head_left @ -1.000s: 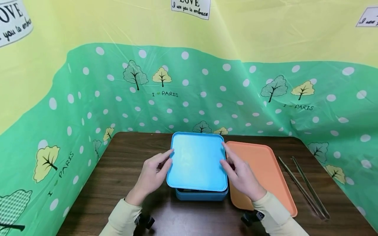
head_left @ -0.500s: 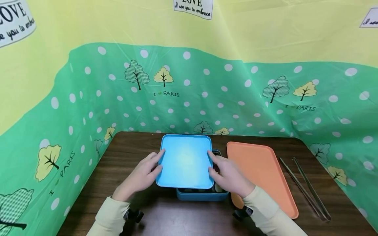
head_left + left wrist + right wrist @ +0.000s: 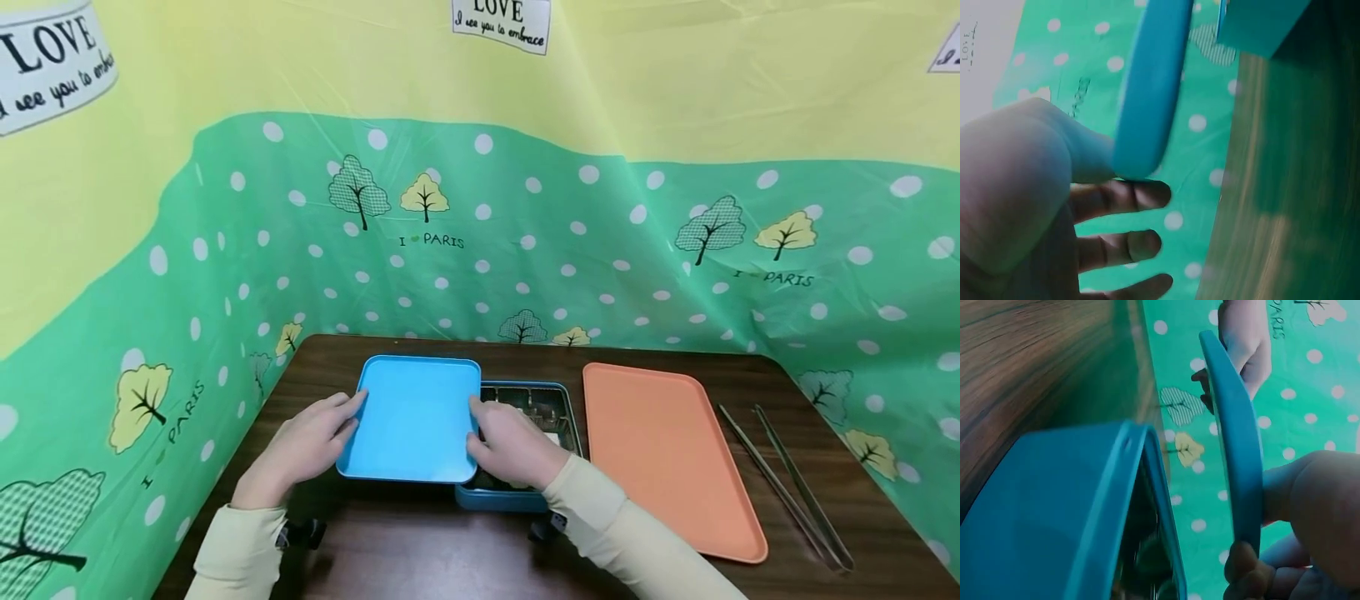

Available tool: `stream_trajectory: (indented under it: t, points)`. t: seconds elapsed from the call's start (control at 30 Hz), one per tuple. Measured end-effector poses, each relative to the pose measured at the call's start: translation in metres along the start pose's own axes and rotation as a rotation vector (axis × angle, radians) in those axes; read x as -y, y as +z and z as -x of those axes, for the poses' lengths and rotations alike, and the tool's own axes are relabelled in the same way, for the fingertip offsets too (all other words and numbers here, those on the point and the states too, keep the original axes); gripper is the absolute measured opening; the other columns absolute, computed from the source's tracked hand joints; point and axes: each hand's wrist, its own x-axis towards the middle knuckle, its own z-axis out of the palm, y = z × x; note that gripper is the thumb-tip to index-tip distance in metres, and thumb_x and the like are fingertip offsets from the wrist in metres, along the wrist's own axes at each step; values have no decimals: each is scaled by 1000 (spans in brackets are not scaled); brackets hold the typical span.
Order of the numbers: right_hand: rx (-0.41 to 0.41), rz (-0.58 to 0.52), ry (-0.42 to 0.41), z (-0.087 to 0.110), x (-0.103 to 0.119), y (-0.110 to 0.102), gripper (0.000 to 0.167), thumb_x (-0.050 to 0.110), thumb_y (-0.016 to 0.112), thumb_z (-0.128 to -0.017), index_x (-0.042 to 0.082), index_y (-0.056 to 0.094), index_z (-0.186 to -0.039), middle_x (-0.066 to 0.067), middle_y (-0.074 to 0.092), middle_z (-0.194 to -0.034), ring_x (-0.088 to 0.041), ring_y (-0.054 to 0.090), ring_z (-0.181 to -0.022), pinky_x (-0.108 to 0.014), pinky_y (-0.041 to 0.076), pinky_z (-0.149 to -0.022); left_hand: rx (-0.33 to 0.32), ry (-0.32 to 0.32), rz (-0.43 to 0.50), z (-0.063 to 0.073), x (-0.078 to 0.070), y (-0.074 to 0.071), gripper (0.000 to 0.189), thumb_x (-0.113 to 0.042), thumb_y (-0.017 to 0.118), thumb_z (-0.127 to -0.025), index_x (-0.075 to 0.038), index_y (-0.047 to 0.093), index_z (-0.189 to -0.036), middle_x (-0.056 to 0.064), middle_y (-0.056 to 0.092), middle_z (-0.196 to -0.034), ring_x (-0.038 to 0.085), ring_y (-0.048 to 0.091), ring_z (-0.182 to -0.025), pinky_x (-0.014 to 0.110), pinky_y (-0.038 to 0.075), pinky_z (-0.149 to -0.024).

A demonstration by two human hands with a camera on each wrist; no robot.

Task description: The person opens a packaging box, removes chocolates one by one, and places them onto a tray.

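A square blue lid (image 3: 416,421) is held level above the table, between my two hands. My left hand (image 3: 303,446) grips its left edge, thumb and fingers on either side of the rim in the left wrist view. Its right edge is pinched by my right hand (image 3: 513,442). Below and to the right stands the blue box (image 3: 501,500), uncovered on its right part, with a dark compartmented insert (image 3: 551,404) inside. Several small pieces sit in the compartments, partly hidden by my right hand. In the right wrist view the lid (image 3: 1238,444) is apart from the box (image 3: 1041,506).
An orange tray (image 3: 660,450) lies right of the box. Metal tongs (image 3: 798,492) rest at the table's right side. The dark wooden table (image 3: 405,550) is bordered at the back and sides by a green and yellow printed cloth (image 3: 480,225).
Both hands have carried the lid leftward off the box, which now shows its compartments on the right. The box, tray and tongs have stayed in place; the head view has shifted slightly.
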Motion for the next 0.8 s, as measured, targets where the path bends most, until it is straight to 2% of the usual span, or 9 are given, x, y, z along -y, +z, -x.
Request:
stream_trajectory:
  t: [0.23, 0.37, 0.43, 0.47, 0.53, 0.63, 0.8]
  points:
    - [51, 63, -14, -27, 17, 18, 49, 10, 58, -103, -16, 52, -145, -2, 52, -66, -12, 40, -57, -28, 38, -56, 45, -77, -73, 7, 15, -2, 49, -10, 60, -105, 1, 53, -152, 8, 66, -111, 20, 58, -89, 31, 44, -62]
    - [76, 81, -5, -37, 24, 26, 27, 8, 59, -103, -10, 67, -121, -2, 46, -66, -13, 37, -57, -28, 34, -54, 75, -104, -106, 10, 23, -2, 51, -8, 61, -103, 2, 52, -153, 13, 67, -117, 24, 62, -94, 33, 46, -63]
    - [94, 82, 12, -41, 28, 30, 12, 6, 60, -102, -2, 69, -104, -1, 42, -64, -13, 34, -55, -27, 32, -51, 87, -115, -114, 10, 26, -1, 51, -7, 61, -103, 3, 52, -152, 17, 67, -123, 28, 64, -100, 36, 50, -67]
    - [100, 85, 23, -43, 30, 32, 10, 6, 60, -101, 2, 67, -95, 0, 41, -64, -13, 33, -56, -26, 31, -51, 93, -122, -118, 10, 27, -1, 51, -7, 61, -103, 3, 52, -152, 18, 66, -126, 29, 65, -103, 38, 52, -70]
    - [114, 86, 41, -46, 34, 35, 17, 5, 61, -99, 7, 62, -83, 1, 38, -65, -12, 32, -55, -25, 32, -50, 100, -134, -122, 10, 30, 0, 51, -7, 61, -103, 3, 52, -152, 20, 66, -129, 32, 66, -107, 41, 54, -75]
    - [130, 104, 52, -49, 39, 38, 37, 3, 63, -97, 15, 48, -66, 3, 34, -65, -12, 30, -55, -24, 32, -49, 111, -151, -124, 9, 33, 3, 51, -7, 61, -103, 3, 53, -152, 21, 65, -131, 34, 66, -111, 44, 56, -78]
    - [158, 125, 76, -55, 44, 42, 49, -4, 60, -96, 18, 36, -60, 4, 22, -64, -13, 19, -56, -26, 24, -49, 136, -168, -129, 8, 37, 11, 52, -5, 61, -102, 3, 52, -152, 23, 63, -138, 39, 64, -121, 52, 58, -84]
